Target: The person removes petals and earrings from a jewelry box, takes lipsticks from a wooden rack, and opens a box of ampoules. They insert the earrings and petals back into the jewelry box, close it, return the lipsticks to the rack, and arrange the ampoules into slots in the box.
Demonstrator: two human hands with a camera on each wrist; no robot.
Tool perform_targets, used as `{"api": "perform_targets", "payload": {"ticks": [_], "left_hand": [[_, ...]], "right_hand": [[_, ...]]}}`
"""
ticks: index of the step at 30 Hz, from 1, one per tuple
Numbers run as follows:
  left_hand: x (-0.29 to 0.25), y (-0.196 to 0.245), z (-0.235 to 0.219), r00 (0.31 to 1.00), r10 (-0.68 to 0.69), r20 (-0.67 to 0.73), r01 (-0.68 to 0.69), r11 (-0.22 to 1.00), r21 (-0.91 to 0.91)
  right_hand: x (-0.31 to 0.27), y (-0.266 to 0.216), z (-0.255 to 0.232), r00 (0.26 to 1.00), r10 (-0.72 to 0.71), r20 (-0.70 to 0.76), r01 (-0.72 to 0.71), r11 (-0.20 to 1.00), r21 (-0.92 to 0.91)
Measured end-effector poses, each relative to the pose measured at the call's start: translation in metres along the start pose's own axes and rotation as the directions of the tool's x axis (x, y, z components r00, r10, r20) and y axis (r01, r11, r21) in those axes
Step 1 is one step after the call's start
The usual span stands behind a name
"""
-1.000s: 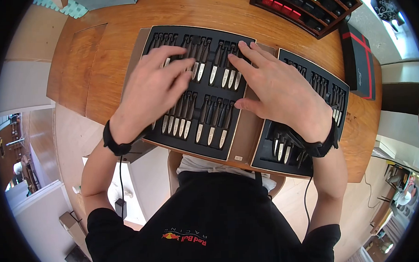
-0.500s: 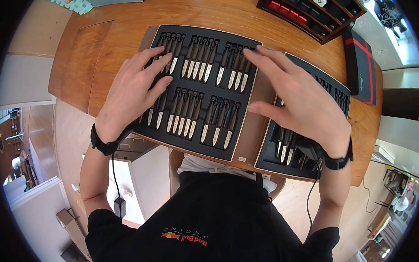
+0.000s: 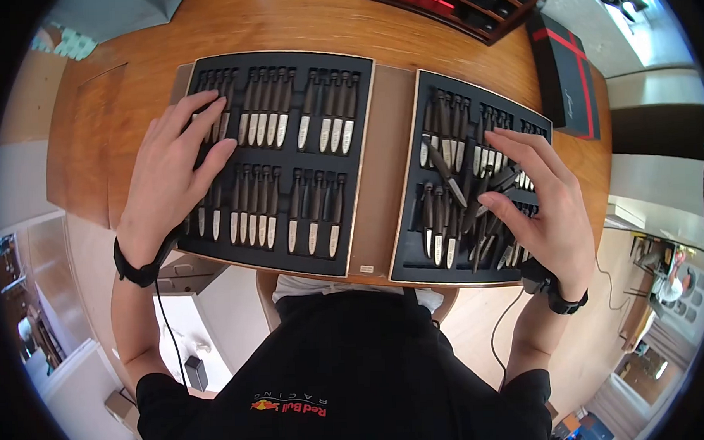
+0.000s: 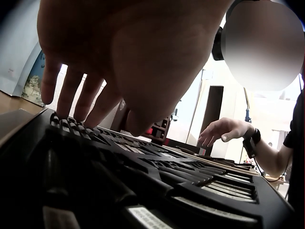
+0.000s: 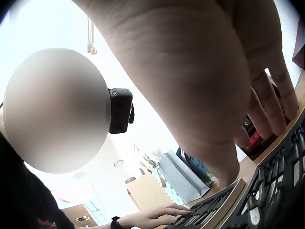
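Note:
A case lies spread on the wooden table, a brown spine (image 3: 380, 172) between its two black trays. The left tray (image 3: 284, 157) holds rows of slim, dark-handled pieces (image 3: 260, 130) with pale, marked ends, set in slots. My left hand (image 3: 160, 168) rests its fingertips on the upper-left group there; the left wrist view shows those fingers reaching down, nearly straight. Over the right tray (image 3: 408, 258) hovers my right hand (image 3: 551, 205), fingers loosely bent and apart, nothing visible between them. Beneath it several pieces lie crosswise, one dark piece (image 3: 445, 174) slanting over the slotted ones.
Beyond the trays stands a dark wooden rack (image 3: 469, 10) with red and black items. A black box with red ribbon (image 3: 564, 73) sits at the table's right. A grey bag (image 3: 132, 18) is at the far left. Cables hang from both wrists.
My left hand has moved left from the middle of the left tray to its upper-left group. The right hand has left the left tray and now is over the right one. The view has shifted right.

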State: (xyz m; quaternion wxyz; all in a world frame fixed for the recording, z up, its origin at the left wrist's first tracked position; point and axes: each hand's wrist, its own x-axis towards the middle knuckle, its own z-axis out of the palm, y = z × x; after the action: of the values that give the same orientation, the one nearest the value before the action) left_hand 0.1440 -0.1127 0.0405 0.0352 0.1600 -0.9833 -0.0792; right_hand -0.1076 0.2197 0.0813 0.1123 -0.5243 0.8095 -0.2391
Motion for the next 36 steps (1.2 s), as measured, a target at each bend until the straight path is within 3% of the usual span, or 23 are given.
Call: {"api": "perform_targets", "payload": {"ticks": [4, 6, 8, 11, 13, 17, 22, 24, 26, 30, 35, 36], "left_hand": [[0.004, 0.004, 0.002, 1.000, 0.017, -0.020, -0.017, 1.000, -0.004], [0.005, 0.004, 0.002, 1.000, 0.012, -0.006, -0.012, 1.000, -0.004], [0.005, 0.003, -0.001, 1.000, 0.007, 0.009, -0.007, 1.000, 0.002], [0.003, 0.006, -0.003, 0.999, -0.009, 0.045, 0.010, 1.000, -0.019], [0.000, 0.015, -0.002, 0.999, -0.044, -0.022, 0.043, 0.997, -0.057], [-0.010, 0.060, 0.000, 0.990, 0.042, -0.136, -0.070, 0.975, -0.209], [-0.016, 0.120, 0.006, 0.983, 0.107, -0.147, -0.160, 0.893, -0.420], [-0.018, 0.141, 0.018, 0.981, 0.064, -0.184, -0.158, 0.813, -0.560], [-0.015, 0.161, 0.023, 0.968, 0.028, -0.251, -0.191, 0.732, -0.654], [-0.020, 0.175, 0.042, 0.953, -0.089, -0.288, -0.152, 0.682, -0.715], [-0.028, 0.166, 0.045, 0.930, -0.269, -0.252, -0.031, 0.624, -0.781], [-0.028, 0.159, 0.043, 0.929, -0.270, -0.253, -0.029, 0.627, -0.778]], "right_hand": [[0.007, 0.002, 0.000, 0.999, -0.019, 0.048, 0.019, 1.000, 0.007], [0.015, -0.003, 0.002, 0.966, 0.093, 0.240, -0.088, 0.996, -0.032], [0.023, -0.002, 0.013, 0.976, 0.013, 0.216, -0.008, 1.000, -0.024], [0.032, -0.003, 0.024, 0.947, -0.047, 0.319, 0.069, 0.996, -0.058], [0.031, 0.002, 0.030, 0.953, -0.065, 0.295, 0.077, 0.997, -0.027], [0.031, 0.008, 0.031, 0.956, -0.058, 0.286, 0.042, 0.997, 0.062], [0.036, -0.002, 0.020, 0.944, -0.016, 0.330, -0.072, 0.965, 0.251], [0.036, -0.011, 0.023, 0.926, -0.009, 0.378, -0.129, 0.932, 0.340], [0.032, -0.020, 0.031, 0.921, 0.053, 0.386, -0.282, 0.773, 0.568], [0.033, -0.036, 0.040, 0.930, 0.031, 0.367, -0.275, 0.720, 0.637], [0.035, -0.039, 0.044, 0.923, -0.014, 0.384, -0.227, 0.786, 0.575], [0.034, -0.039, 0.046, 0.945, -0.019, 0.326, -0.186, 0.788, 0.587]]}}
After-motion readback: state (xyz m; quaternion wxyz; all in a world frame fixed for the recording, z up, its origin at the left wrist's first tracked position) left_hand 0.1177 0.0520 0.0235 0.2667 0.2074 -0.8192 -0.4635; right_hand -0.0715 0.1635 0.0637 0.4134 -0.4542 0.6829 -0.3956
